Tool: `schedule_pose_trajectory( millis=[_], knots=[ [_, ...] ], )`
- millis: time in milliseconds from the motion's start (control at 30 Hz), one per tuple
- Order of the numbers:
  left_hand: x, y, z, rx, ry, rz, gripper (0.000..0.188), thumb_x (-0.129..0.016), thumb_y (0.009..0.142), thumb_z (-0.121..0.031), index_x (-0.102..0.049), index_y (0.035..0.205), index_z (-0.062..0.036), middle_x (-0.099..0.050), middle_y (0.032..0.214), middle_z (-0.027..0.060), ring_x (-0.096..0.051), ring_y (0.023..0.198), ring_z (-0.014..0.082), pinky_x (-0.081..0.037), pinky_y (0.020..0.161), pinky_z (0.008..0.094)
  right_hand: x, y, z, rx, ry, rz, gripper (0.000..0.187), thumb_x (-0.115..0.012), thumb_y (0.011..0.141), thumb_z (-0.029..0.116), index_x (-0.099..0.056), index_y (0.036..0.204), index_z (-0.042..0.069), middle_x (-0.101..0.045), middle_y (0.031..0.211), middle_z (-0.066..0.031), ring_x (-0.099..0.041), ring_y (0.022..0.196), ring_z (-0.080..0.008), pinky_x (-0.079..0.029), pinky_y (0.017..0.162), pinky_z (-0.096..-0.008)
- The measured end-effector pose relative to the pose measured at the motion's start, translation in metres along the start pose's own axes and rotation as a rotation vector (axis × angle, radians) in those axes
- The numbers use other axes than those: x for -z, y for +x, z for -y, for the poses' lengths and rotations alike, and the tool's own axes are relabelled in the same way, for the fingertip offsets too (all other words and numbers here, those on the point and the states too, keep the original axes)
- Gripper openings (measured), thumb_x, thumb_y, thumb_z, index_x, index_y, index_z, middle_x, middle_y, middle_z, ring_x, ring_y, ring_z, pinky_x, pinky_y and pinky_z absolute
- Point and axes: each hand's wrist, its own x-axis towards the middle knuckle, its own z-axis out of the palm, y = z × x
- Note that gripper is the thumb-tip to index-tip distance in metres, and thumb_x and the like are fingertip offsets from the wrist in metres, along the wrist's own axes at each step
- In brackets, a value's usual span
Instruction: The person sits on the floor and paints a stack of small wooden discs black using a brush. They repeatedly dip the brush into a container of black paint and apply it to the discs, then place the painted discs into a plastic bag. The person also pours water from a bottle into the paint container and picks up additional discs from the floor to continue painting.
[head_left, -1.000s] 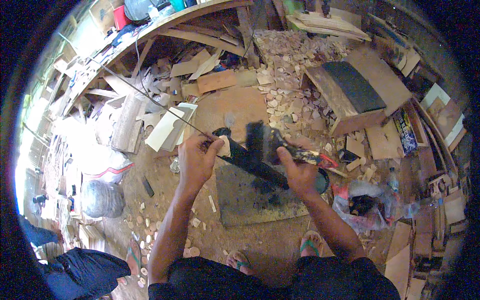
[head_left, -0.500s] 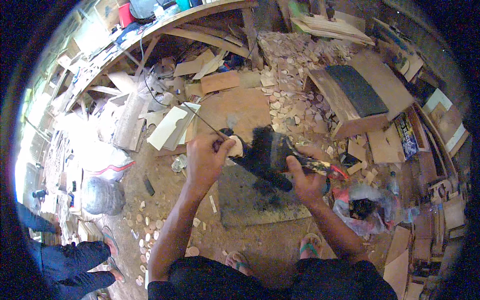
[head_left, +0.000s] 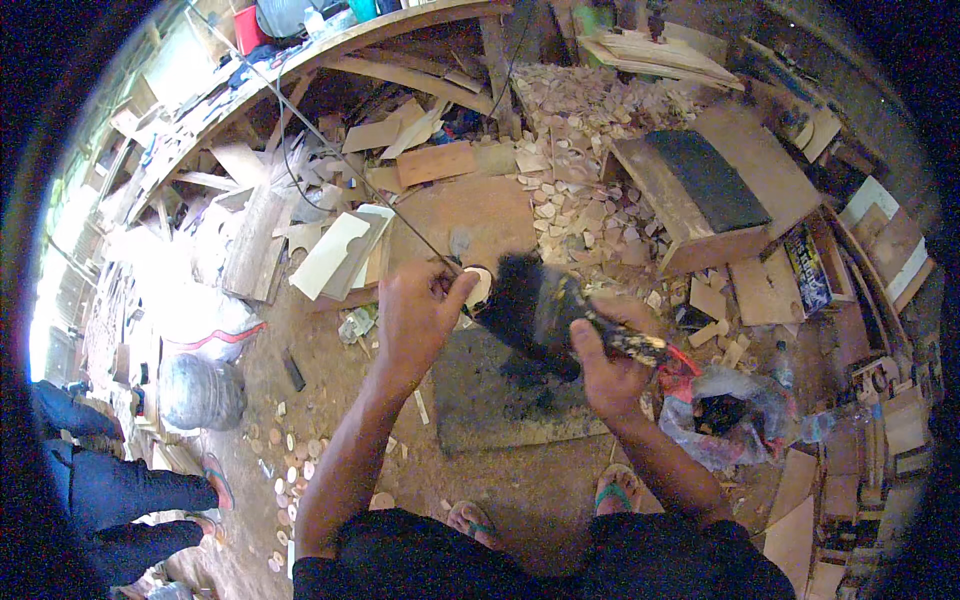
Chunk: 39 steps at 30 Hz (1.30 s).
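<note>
My left hand (head_left: pixel 425 300) is closed, pinching a pale round wooden disc (head_left: pixel 481 288) between thumb and fingers. A thin dark rod or cord (head_left: pixel 375 190) runs from the upper left down to that hand. Right of the disc, my right hand (head_left: pixel 612 365) is wrapped round the speckled handle of a dark tool (head_left: pixel 540 310) with a red end. The tool's black front part is smeared by motion, and its kind is unclear. It is close to the disc; whether they touch cannot be told. Below lies a dark-stained board (head_left: pixel 500 415) on the ground.
Wood offcuts (head_left: pixel 590 210) pile up ahead. A wooden box with a dark pad (head_left: pixel 710 180) stands ahead to the right. A plastic bag (head_left: pixel 720 420) lies at the right, a wrapped round bundle (head_left: pixel 200 390) at the left. Another person's legs (head_left: pixel 130 490) are at the lower left.
The left hand and disc have shifted slightly right. The rod or cord now shows as a long line reaching the top left. The dark tool has tilted a little, still in the right hand.
</note>
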Motion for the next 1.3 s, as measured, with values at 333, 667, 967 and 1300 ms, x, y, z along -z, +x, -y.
schedule_pose_trajectory(
  millis=[333,667,967,1300],
  knots=[
    [-0.003,0.000,0.003,0.040,-0.020,-0.007,0.033,-0.068,0.081,-0.029,-0.069,0.075,0.0036,-0.064,0.064,0.0173,-0.061,0.055,0.0275,-0.046,0.055,0.0372,-0.001,-0.004,-0.005,0.182,-0.062,-0.018,0.025,-0.073,0.079,0.008,-0.057,0.098,0.001,-0.060,0.088,-0.0084,-0.058,0.078,-0.0178,-0.049,0.073,-0.0315],
    [0.002,0.002,0.001,0.042,0.082,-0.002,0.031,-0.068,0.081,-0.027,-0.069,0.076,0.0038,-0.065,0.067,0.0187,-0.064,0.059,0.0295,-0.048,0.059,0.0382,0.008,-0.011,-0.003,0.293,-0.112,0.079,0.032,-0.069,0.079,0.002,-0.054,0.107,0.001,-0.057,0.105,-0.0143,-0.055,0.096,-0.0220,-0.046,0.084,-0.0339],
    [0.006,0.006,-0.002,0.131,0.019,-0.019,0.030,-0.070,0.078,-0.025,-0.069,0.075,0.0048,-0.065,0.066,0.0199,-0.065,0.059,0.0308,-0.050,0.058,0.0386,0.004,-0.020,0.001,0.257,-0.222,0.399,0.032,-0.074,0.077,0.007,-0.056,0.103,0.001,-0.061,0.099,-0.0152,-0.060,0.089,-0.0238,-0.049,0.080,-0.0344],
    [-0.003,0.011,0.003,0.114,0.055,-0.071,0.029,-0.070,0.077,-0.026,-0.068,0.071,0.0030,-0.064,0.066,0.0196,-0.064,0.061,0.0333,-0.049,0.061,0.0420,0.000,-0.032,-0.036,0.377,-0.242,0.398,0.031,-0.075,0.076,0.010,-0.060,0.103,0.004,-0.064,0.094,-0.0151,-0.064,0.082,-0.0241,-0.052,0.073,-0.0338]
  ],
)
